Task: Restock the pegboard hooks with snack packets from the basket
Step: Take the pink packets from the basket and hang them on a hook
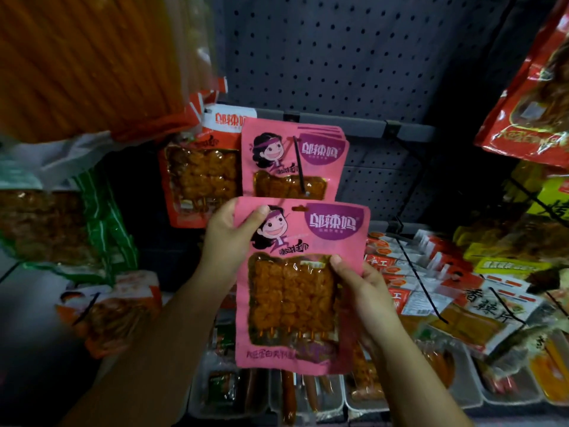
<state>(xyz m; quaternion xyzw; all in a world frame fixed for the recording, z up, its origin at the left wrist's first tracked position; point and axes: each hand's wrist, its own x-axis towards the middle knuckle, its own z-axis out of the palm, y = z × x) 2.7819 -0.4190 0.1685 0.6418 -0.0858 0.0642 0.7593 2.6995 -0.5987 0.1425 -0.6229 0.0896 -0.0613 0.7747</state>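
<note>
**A:** how many pink ones am I seeing?

**B:** one pink packet point(300, 285) in hand, plus a small stack of pink packets point(292, 161) hanging on the black hook point(300, 166) right above it, can't count those. Left hand point(229, 238) is pinching its top-left corner, right hand point(361, 291) is gripping its right edge.

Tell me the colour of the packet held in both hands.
Pink packet, purple logo patch; head view.

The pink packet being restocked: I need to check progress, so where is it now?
In the head view, the pink packet is centre frame, held by the left hand and right hand, just below the matching hanging pink packets on their hook.
</note>
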